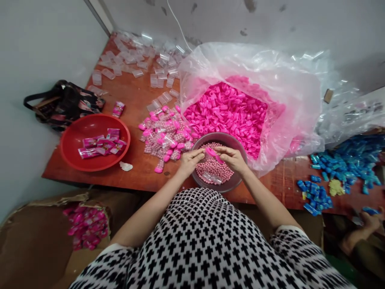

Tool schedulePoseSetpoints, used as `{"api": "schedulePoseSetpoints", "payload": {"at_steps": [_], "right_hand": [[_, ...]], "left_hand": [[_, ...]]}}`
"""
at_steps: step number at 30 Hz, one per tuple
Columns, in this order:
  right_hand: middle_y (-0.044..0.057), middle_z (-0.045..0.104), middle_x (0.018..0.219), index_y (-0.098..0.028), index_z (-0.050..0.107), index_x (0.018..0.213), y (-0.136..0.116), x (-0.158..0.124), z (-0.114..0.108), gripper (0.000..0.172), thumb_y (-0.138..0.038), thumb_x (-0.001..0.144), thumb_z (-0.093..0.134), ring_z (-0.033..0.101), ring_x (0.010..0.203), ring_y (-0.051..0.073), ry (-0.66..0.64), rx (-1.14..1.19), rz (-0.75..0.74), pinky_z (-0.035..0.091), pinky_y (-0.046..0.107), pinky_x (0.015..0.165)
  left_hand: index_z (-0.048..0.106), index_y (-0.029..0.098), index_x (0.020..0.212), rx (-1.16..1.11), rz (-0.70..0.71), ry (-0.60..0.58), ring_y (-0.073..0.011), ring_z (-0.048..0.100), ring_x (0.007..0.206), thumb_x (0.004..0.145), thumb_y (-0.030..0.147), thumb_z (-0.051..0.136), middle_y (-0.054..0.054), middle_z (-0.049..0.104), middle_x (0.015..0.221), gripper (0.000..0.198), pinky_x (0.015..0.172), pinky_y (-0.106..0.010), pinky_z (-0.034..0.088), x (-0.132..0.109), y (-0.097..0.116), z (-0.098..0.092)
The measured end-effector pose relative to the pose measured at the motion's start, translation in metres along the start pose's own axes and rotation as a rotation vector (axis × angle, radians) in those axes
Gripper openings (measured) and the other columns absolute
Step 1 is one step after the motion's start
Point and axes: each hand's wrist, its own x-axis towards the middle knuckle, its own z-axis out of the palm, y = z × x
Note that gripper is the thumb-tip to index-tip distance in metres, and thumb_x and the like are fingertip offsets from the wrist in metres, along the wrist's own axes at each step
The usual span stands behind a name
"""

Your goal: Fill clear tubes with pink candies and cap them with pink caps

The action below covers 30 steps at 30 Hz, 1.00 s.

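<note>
Over a grey bowl [240,176] of pink beads [218,168], my two hands meet around a small bright pink plastic cap [213,153]. My right hand [233,158] pinches the cap from its right end. The fingers of my left hand [191,161] are closed at the other side, on what looks like a small clear plastic container, its outline hard to make out against the beads. Another clear container [212,178] lies on the beads. Left of the bowl is a heap of bead-filled clear containers with pink caps [168,136].
Behind the bowl, a large plastic bag [294,92] holds loose pink caps [225,108]. Empty clear containers [138,60] lie at the back left. A red bowl [67,140] with pink packets and a handbag [72,100] stand left. Blue pieces [345,164] and another person's hand [371,220] are right.
</note>
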Motion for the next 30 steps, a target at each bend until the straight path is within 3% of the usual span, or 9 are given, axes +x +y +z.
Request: {"api": "schedulePoseSetpoints", "payload": {"at_steps": [3, 6, 8, 11, 15, 18, 22, 25, 30], "right_hand": [[0.004, 0.070, 0.100, -0.021, 0.071, 0.096, 0.002, 0.009, 0.006, 0.042, -0.049, 0.065, 0.076, 0.064, 0.095, 0.020, -0.013, 0.090, 0.074, 0.050, 0.038, 0.091], [0.007, 0.068, 0.109, -0.019, 0.069, 0.101, 0.000, 0.013, 0.006, 0.051, -0.055, 0.066, 0.073, 0.063, 0.098, 0.021, -0.066, 0.276, 0.143, 0.052, 0.039, 0.089], [0.006, 0.066, 0.113, -0.021, 0.067, 0.106, 0.000, 0.012, 0.005, 0.049, -0.048, 0.067, 0.075, 0.062, 0.098, 0.020, -0.086, 0.360, 0.164, 0.052, 0.040, 0.090], [0.002, 0.069, 0.102, -0.024, 0.066, 0.108, 0.003, 0.010, 0.006, 0.050, -0.033, 0.061, 0.082, 0.065, 0.088, 0.016, -0.105, 0.380, 0.174, 0.053, 0.037, 0.088], [0.000, 0.067, 0.084, -0.022, 0.069, 0.095, 0.005, 0.012, 0.012, 0.039, -0.042, 0.063, 0.079, 0.064, 0.074, 0.013, -0.015, 0.370, 0.126, 0.057, 0.035, 0.078], [0.000, 0.066, 0.089, -0.020, 0.068, 0.088, -0.002, 0.016, 0.012, 0.032, -0.041, 0.066, 0.077, 0.063, 0.079, 0.013, -0.014, 0.333, 0.170, 0.058, 0.032, 0.075], [0.001, 0.066, 0.101, -0.021, 0.063, 0.100, -0.013, 0.021, 0.009, 0.036, -0.028, 0.067, 0.076, 0.063, 0.092, 0.016, -0.193, 0.401, 0.346, 0.057, 0.037, 0.083], [0.004, 0.067, 0.100, -0.017, 0.061, 0.104, -0.012, 0.023, 0.013, 0.036, -0.023, 0.070, 0.070, 0.063, 0.093, 0.018, -0.309, 0.510, 0.477, 0.056, 0.044, 0.084], [0.002, 0.069, 0.083, -0.014, 0.063, 0.095, 0.001, 0.023, 0.029, 0.028, -0.017, 0.067, 0.066, 0.065, 0.077, 0.014, -0.150, 0.583, 0.429, 0.059, 0.037, 0.079]], "left_hand": [[0.075, 0.018, 0.090, 0.084, 0.051, -0.017, -0.0241, 0.067, 0.096, 0.064, 0.044, 0.075, -0.008, 0.073, 0.100, 0.037, 0.094, -0.040, 0.050, -0.001, 0.001, 0.000], [0.074, 0.017, 0.094, -0.084, -0.011, 0.088, -0.0240, 0.068, 0.090, 0.062, 0.042, 0.077, -0.008, 0.073, 0.097, 0.041, 0.088, -0.040, 0.052, 0.001, 0.000, 0.000], [0.074, 0.017, 0.095, -0.211, -0.031, 0.135, -0.0232, 0.068, 0.088, 0.059, 0.041, 0.079, -0.008, 0.074, 0.095, 0.044, 0.086, -0.039, 0.053, 0.003, -0.001, -0.001], [0.074, 0.018, 0.096, -0.255, -0.012, 0.125, -0.0228, 0.068, 0.089, 0.059, 0.041, 0.079, -0.007, 0.074, 0.095, 0.044, 0.086, -0.038, 0.053, 0.005, -0.003, -0.003], [0.074, 0.017, 0.096, -0.031, 0.088, 0.105, -0.0236, 0.067, 0.093, 0.066, 0.042, 0.075, -0.008, 0.073, 0.100, 0.039, 0.090, -0.038, 0.051, 0.003, -0.006, -0.007], [0.074, 0.018, 0.096, 0.143, 0.183, 0.049, -0.0221, 0.067, 0.094, 0.073, 0.040, 0.069, -0.008, 0.073, 0.101, 0.032, 0.090, -0.036, 0.050, 0.001, -0.008, -0.011], [0.074, 0.021, 0.096, 0.285, 0.312, -0.041, -0.0194, 0.066, 0.090, 0.078, 0.039, 0.065, -0.006, 0.074, 0.096, 0.027, 0.089, -0.034, 0.049, -0.001, -0.010, -0.010], [0.075, 0.021, 0.094, 0.321, 0.392, -0.019, -0.0188, 0.063, 0.093, 0.080, 0.039, 0.064, -0.006, 0.073, 0.093, 0.025, 0.088, -0.034, 0.049, -0.005, -0.011, -0.007], [0.074, 0.020, 0.094, 0.411, 0.448, 0.026, -0.0184, 0.061, 0.093, 0.083, 0.036, 0.060, -0.005, 0.072, 0.090, 0.024, 0.087, -0.034, 0.049, -0.010, -0.009, -0.005]]}}
